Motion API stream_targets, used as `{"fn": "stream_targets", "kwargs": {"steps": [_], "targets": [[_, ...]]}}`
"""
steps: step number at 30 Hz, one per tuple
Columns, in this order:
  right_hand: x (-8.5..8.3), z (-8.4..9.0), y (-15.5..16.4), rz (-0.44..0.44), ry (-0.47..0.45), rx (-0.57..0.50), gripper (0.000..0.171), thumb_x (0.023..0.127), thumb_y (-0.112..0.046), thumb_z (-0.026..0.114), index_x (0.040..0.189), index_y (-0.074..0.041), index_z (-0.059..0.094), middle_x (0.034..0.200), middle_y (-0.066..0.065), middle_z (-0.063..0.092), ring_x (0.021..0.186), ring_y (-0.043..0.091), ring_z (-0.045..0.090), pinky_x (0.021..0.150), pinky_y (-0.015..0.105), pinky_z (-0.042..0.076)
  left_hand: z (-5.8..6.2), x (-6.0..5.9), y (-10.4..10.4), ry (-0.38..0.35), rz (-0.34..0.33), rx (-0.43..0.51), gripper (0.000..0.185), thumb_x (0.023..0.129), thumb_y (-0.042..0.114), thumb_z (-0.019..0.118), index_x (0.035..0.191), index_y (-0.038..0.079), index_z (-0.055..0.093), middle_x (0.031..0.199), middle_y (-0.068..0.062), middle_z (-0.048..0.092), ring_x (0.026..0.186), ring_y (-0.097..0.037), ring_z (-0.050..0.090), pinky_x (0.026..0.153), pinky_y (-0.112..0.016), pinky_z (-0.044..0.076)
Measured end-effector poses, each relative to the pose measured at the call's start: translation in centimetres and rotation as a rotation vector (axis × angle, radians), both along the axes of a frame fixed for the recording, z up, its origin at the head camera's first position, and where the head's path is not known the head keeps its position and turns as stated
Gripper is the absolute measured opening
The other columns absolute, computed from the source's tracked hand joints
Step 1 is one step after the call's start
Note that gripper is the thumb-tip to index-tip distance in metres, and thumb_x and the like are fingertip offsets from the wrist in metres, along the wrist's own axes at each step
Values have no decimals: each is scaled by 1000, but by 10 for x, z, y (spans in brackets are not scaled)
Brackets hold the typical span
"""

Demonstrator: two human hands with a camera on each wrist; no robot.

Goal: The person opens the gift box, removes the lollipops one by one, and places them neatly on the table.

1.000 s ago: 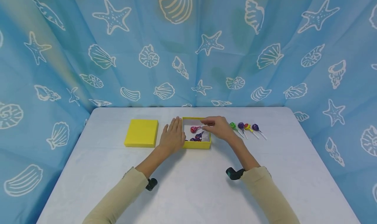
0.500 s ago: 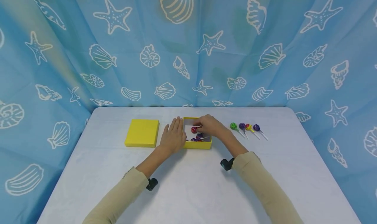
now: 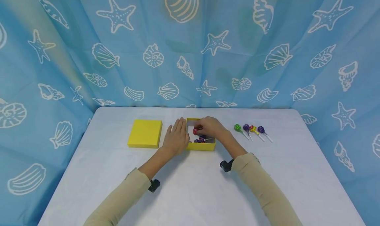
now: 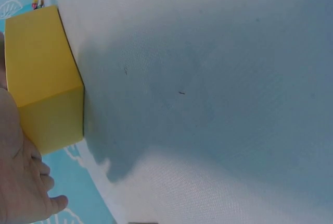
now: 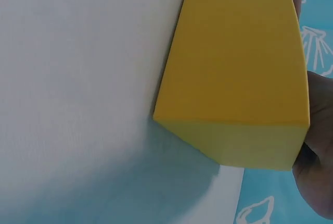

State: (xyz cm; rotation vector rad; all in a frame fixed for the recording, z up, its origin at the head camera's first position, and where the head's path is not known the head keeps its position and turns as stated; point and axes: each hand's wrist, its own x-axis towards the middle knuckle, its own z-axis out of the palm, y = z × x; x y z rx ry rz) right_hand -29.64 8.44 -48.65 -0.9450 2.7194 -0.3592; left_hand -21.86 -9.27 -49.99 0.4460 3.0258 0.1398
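Note:
A yellow box [image 3: 200, 146] stands uncovered on the table with several wrapped lollipops inside. My left hand [image 3: 175, 138] rests along its left side with straight fingers; the left wrist view shows the palm side next to the yellow box wall [image 4: 44, 57]. Over the box's inside, my right hand [image 3: 211, 127] reaches down with curled fingers and pinches a red lollipop [image 3: 195, 131], whose stick is hidden under the hand. Purple lollipops [image 3: 202, 138] lie near the box's front wall. In the right wrist view, the box wall [image 5: 234, 52] covers most of the fingers.
A yellow lid [image 3: 144, 133] lies on the white table [image 3: 190, 186], left of the left hand. To the right of the box, a green lollipop [image 3: 237, 127], a yellow-and-red lollipop [image 3: 253, 129] and two purple ones lie in a row. A blue seashell curtain [image 3: 166, 67] hangs behind.
My right hand has moved left and down into the box, and the red lollipop has shifted slightly left inside it. The left hand has stayed beside the box.

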Motion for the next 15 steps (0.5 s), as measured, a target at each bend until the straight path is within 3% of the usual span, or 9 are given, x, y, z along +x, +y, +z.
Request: {"fn": "stream_targets", "kwargs": {"steps": [15], "targets": [[4, -12, -3, -45, 24, -51, 25, 90, -21, 76, 114, -14, 77, 96, -1, 74, 84, 15, 63, 86, 33, 53, 3, 2, 0, 6, -2, 8, 63, 108, 32, 32, 158, -1, 15, 165, -15, 14, 151, -29, 12, 118, -50, 18]]}}
